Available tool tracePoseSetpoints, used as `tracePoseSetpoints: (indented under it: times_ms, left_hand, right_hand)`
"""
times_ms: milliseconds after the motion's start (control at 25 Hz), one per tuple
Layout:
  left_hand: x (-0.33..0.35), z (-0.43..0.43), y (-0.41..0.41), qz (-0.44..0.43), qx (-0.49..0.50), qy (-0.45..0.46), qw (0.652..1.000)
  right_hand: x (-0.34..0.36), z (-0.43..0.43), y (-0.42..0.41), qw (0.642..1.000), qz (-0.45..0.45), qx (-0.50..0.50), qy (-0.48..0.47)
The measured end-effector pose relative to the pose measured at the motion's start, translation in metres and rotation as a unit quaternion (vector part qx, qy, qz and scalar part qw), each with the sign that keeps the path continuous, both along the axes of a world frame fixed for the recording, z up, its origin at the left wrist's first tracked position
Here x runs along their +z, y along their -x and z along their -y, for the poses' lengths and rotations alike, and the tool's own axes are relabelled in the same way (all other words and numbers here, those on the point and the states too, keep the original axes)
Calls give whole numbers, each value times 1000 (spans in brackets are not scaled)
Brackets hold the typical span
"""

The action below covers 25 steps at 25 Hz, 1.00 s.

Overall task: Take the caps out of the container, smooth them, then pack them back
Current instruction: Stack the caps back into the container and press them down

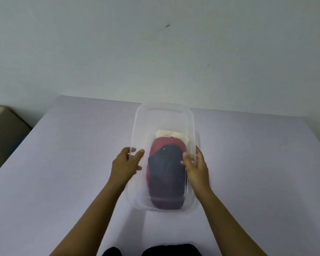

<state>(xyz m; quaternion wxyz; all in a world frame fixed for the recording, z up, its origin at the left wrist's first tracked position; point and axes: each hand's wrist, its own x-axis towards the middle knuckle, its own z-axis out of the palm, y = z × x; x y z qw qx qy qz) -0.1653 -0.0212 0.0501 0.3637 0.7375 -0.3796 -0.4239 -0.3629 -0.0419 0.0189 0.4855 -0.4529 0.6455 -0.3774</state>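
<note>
Behind, pale greenish wall (155,52); below, lilac tabletop (63,163) under clear container (193,122).

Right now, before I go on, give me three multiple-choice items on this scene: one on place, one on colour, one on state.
1. The caps lie: A inside the container; B beside it; C held in the air.
2. The top cap is: A cream; B red; C dark blue.
3. The left hand and right hand are: A hanging idle; B gripping the container's sides; C pulling a cap out.
Key: 1 A, all caps sit within the clear walls. 2 C, dark blue covers the red cap. 3 B, one hand grips each long side.
</note>
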Motion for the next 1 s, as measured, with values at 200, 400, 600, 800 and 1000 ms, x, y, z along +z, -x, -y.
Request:
tracePoseSetpoints:
  times_ms: [200,400,600,800,1000]
  left_hand:
    - [-52,13,19,97,-61,-27,993]
    - [-83,24,26,163,-145,-13,976]
    - [-100,29,23,185,-153,-30,970]
    - [-99,30,26,208,-158,-18,965]
    - [-96,30,28,254,-174,-7,951]
  right_hand:
    - [-35,-2,2,995,-74,-23,-56]
    - [-46,11,6,994,-72,-31,-81]
    - [-50,17,10,991,-86,-27,-102]
    - [-54,19,16,992,-68,-17,-107]
    - [-60,20,12,994,-64,-20,-83]
